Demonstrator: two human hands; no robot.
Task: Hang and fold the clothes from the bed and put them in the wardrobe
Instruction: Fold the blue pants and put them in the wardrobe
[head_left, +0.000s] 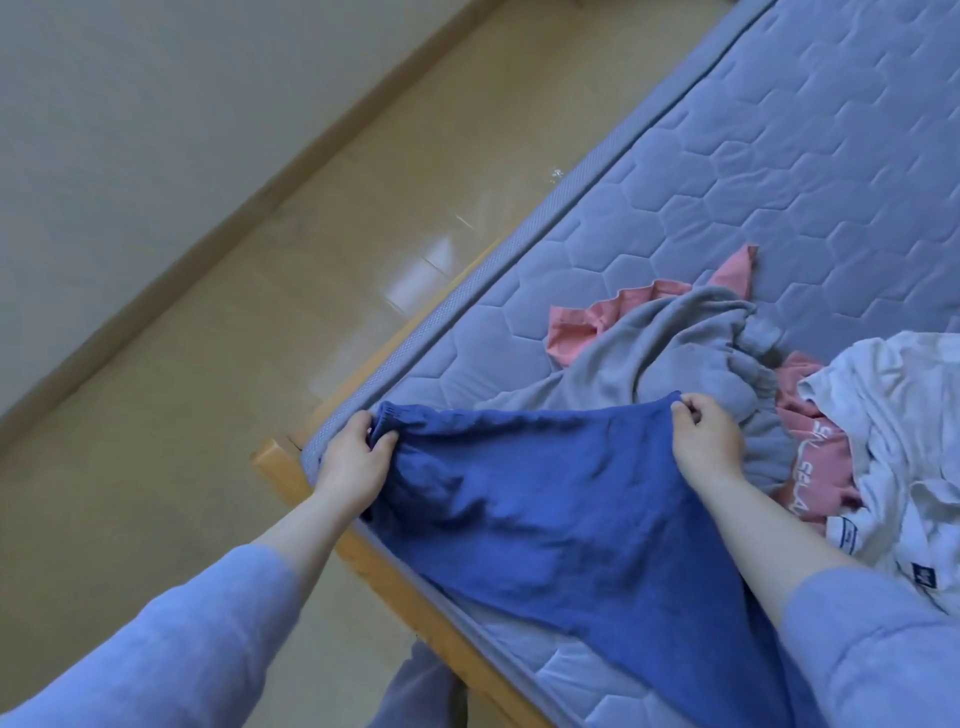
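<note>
The blue garment (545, 499) is held by its far edge, stretched between both hands over the corner of the bed (779, 156). One end of that edge is gripped in the curled fingers of the left hand (356, 457), at the mattress corner; the other is pinched by the right hand (706, 441), just beside the grey garment (660, 353). The cloth's long axis runs from the held edge back toward the person — along the mattress edge and out of view. A fold across that axis is judged likeliest, neither hand being nearer.
</note>
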